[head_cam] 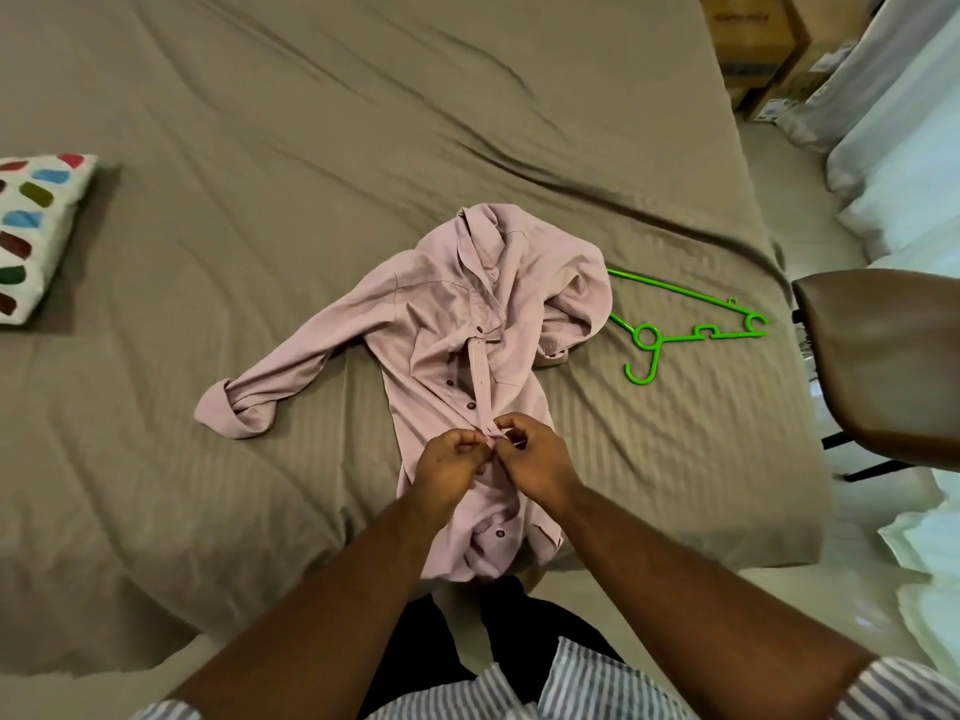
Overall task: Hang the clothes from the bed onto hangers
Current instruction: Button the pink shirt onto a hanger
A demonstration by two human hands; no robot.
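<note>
On the bed [260, 148] I see my left hand [451, 462] and right hand [535, 452] both pinching the pink shirt [441, 314] placket, green hanger [691, 324] lying just beside the shirt

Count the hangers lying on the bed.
1. The green hanger lies flat on the bed, just right of the pink shirt, one end meeting the shirt's edge. More could be hidden beneath the shirt.

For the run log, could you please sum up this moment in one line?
left hand, right hand: pinch button strip of pink shirt | shirt: on bed | green hanger: beside shirt, untouched
</note>
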